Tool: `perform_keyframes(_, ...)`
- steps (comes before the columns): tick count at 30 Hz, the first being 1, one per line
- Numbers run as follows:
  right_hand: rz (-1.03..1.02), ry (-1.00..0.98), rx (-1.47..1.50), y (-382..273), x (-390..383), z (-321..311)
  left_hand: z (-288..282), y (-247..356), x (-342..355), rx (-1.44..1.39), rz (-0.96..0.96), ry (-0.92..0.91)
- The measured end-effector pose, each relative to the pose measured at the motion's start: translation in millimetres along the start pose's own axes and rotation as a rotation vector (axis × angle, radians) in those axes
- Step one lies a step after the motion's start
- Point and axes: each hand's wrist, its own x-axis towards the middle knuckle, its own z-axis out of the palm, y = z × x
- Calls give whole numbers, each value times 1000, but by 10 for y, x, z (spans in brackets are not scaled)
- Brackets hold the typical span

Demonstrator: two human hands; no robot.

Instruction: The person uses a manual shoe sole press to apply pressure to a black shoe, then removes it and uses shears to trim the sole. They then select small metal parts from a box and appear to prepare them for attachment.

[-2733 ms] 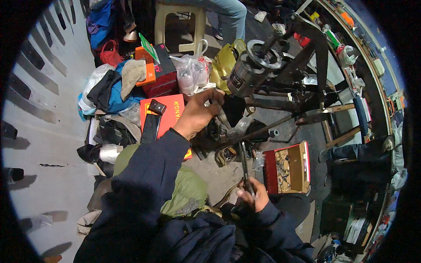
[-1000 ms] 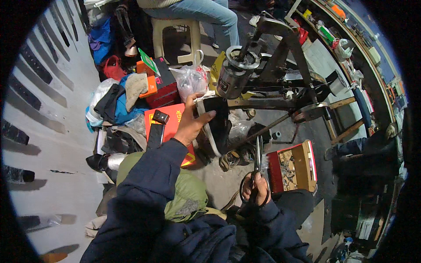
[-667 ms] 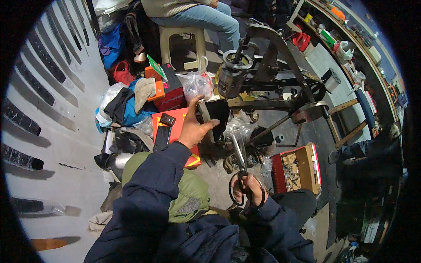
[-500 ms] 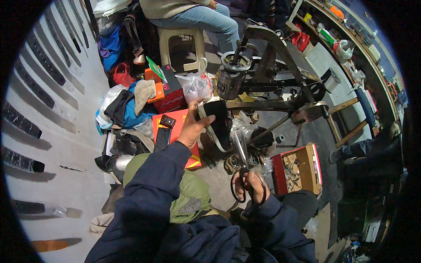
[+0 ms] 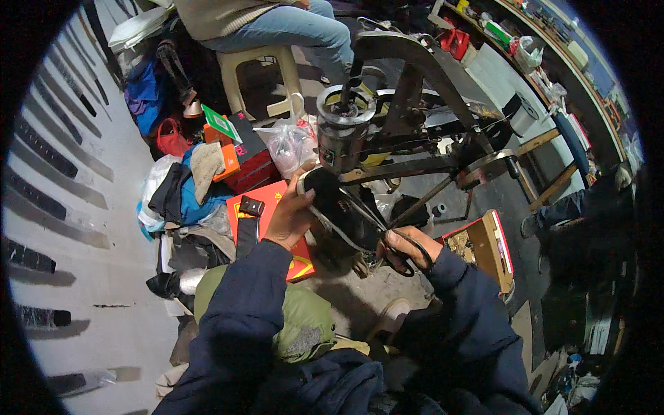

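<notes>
Left hand clamped on black shoe (pale rim) | right hand gripping scissors

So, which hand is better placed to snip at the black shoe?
Probably the right hand: it holds the scissors, blades toward the black shoe, while the left hand is occupied gripping that shoe.

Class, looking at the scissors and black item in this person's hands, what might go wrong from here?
The scissors held in the right hand overlap the black item in view; a slip might nick it. The left hand grips that same item, so a slip could also cut that hand.
</notes>
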Motion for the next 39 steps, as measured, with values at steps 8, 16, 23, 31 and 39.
perform_keyframes(8,-46,-109,-25,-226,261,-31,13,48,81,36,45,-44)
perform_keyframes(16,-31,-2,-94,-389,481,121,70,56,57,87,44,-22)
perform_keyframes(23,-76,146,-148,-358,500,222,29,47,80,84,105,-37)
perform_keyframes(31,-35,116,-9,-61,167,342,-37,61,33,49,131,13)
perform_keyframes(39,-41,66,9,-227,216,332,-1,27,35,40,159,28)
